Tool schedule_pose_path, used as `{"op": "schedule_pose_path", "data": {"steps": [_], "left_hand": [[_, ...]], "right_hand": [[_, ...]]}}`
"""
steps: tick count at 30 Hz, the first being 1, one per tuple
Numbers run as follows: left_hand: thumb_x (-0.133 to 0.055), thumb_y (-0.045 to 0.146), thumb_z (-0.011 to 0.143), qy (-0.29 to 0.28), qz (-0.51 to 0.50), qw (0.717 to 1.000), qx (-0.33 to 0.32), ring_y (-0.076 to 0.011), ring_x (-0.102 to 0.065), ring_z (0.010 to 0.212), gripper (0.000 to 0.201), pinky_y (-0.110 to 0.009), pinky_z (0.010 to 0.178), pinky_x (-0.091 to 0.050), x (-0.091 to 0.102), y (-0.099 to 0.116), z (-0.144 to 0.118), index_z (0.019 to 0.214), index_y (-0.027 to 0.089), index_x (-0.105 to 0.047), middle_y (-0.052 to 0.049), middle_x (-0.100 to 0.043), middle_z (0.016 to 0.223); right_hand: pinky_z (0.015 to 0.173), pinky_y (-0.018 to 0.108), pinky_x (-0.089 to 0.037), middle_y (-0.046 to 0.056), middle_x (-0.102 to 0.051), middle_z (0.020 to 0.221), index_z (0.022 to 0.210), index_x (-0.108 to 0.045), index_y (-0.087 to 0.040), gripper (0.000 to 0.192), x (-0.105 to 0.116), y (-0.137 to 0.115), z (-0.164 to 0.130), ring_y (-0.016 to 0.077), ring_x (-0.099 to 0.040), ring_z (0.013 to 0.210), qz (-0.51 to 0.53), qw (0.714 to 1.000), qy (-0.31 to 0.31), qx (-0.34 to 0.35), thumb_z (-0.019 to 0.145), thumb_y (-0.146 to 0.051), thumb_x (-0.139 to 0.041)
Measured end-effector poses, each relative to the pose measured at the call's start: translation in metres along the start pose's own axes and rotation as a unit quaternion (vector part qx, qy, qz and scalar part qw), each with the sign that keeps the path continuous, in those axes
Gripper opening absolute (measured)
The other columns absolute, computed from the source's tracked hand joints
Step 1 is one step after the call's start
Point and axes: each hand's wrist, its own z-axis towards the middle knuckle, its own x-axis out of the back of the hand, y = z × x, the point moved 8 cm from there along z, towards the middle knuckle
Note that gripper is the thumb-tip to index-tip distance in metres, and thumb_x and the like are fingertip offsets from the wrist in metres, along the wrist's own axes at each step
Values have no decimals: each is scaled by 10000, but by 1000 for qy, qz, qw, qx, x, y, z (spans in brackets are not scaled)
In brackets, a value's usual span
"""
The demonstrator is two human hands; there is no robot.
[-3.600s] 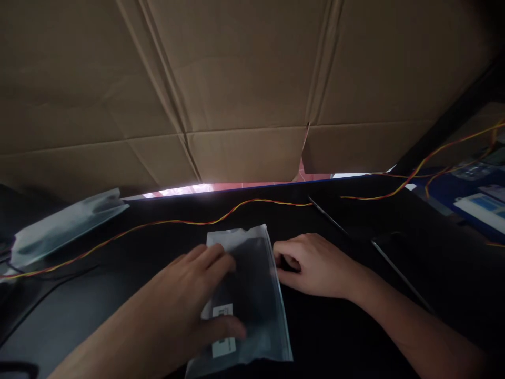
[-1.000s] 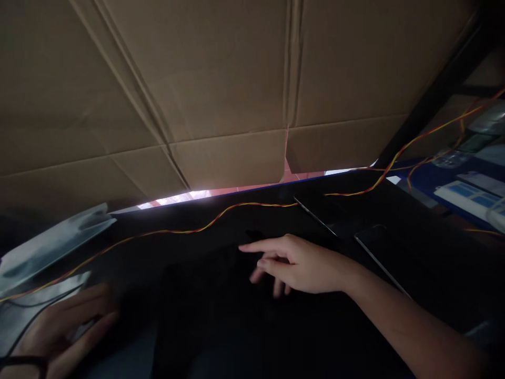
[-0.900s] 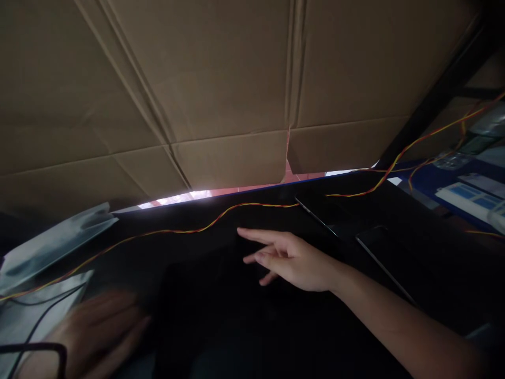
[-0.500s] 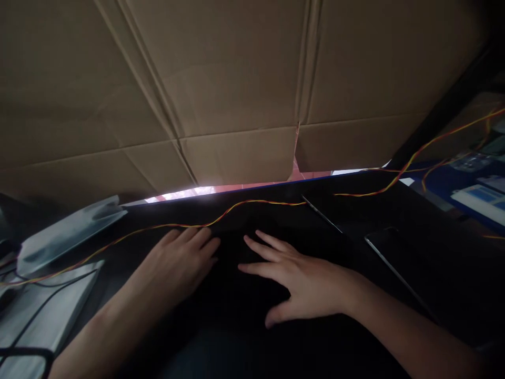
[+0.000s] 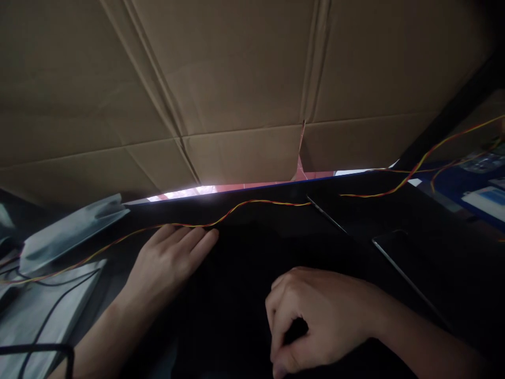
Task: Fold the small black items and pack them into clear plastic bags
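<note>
My left hand [image 5: 173, 250] lies palm down on a very dark surface, its fingers stretched out side by side. The fingertips reach a twisted red and yellow wire [image 5: 254, 201]; whether they press on it I cannot tell. My right hand [image 5: 311, 316] is nearer to me and to the right, its fingers curled and the thumb drawn against them in a pinch. Whatever lies between those fingertips is lost in the dark. Black material [image 5: 229, 295] spreads between the two hands, too dark to show its edges.
Cardboard [image 5: 240, 79] stands across the back. At left are a translucent plastic bag [image 5: 71, 231], a pale flat packet [image 5: 51, 310] and a black cable [image 5: 35, 347]. Dark flat panels with a shiny edge [image 5: 410, 281] lie at right, near a blue surface [image 5: 453, 184].
My right hand has gone from spread fingers to a pinch and has come closer to me. My left hand has shifted slightly left, its fingers flatter.
</note>
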Motion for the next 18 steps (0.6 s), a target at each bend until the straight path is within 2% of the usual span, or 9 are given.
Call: {"op": "schedule_pose_path", "data": {"steps": [1,3,6,8,10,12,14,16,18], "left_hand": [[-323,55,1093,4,-13,1000,5,-236,-691,759,368,-397,729,-495,2,3,0,1122,187,-665,-49,-748,915],[-384,129,1128,19,-42,999,24,-207,-637,649,271,-369,652,-459,6,8,0,1064,187,-642,-18,-697,821],[-489,254,1145,22,-108,993,31,-190,-585,581,241,-356,585,-417,5,20,2,934,211,-598,19,-621,736],[-522,320,1138,-26,-167,986,-4,-214,-640,667,245,-368,631,-473,-5,32,2,941,214,-624,-4,-670,808],[-582,489,1107,-81,-222,971,-32,-281,-722,904,296,-432,781,-567,-16,40,-2,1115,212,-689,-67,-757,1045],[-618,750,1001,-116,-257,959,-34,-388,-689,1243,680,-567,1000,-575,-26,43,-8,1427,221,-633,-152,-716,1394],[-586,964,833,-141,-272,952,-22,-488,-514,1500,1111,-708,1147,-479,-34,44,-18,1666,247,-428,-213,-523,1664],[-583,1049,707,-173,-272,947,1,-550,-342,1609,1346,-813,1192,-378,-42,44,-30,1764,302,-213,-228,-325,1786],[-636,1061,637,-204,-262,943,33,-586,-234,1639,1454,-887,1196,-288,-50,40,-43,1775,358,-65,-217,-211,1822]], "right_hand": [[754,254,-552,-31,-809,896,925,-886,-255,106,2,-2,0,124,-739,792,11,1000,5,3,956,-349,-848],[772,249,-566,-9,-820,982,1016,-879,-231,121,14,-6,2,128,-758,847,4,998,62,18,1005,-308,-786],[1024,342,-556,25,-815,1138,1155,-849,-226,177,36,-4,0,177,-748,1059,-109,977,183,29,1051,-252,-708],[1155,432,-503,55,-781,1336,1267,-817,-245,242,42,6,0,241,-692,1271,-197,958,209,0,1054,-296,-713],[1243,512,-445,81,-666,1568,1423,-746,-253,421,43,20,-1,315,-552,1497,-250,948,193,-42,1038,-425,-740],[1315,560,-365,88,-511,1715,1563,-634,-237,635,42,33,-1,348,-370,1639,-271,944,168,-80,1024,-559,-726],[1363,569,-281,75,-416,1768,1632,-552,-225,737,41,41,-3,341,-267,1686,-277,944,148,-103,1031,-636,-674],[1390,566,-210,50,-365,1789,1663,-505,-241,784,41,45,-4,333,-218,1700,-270,946,138,-114,1030,-684,-639],[1402,570,-151,26,-324,1804,1690,-453,-272,832,41,46,-6,331,-183,1706,-256,950,132,-120,1014,-722,-634]]}}
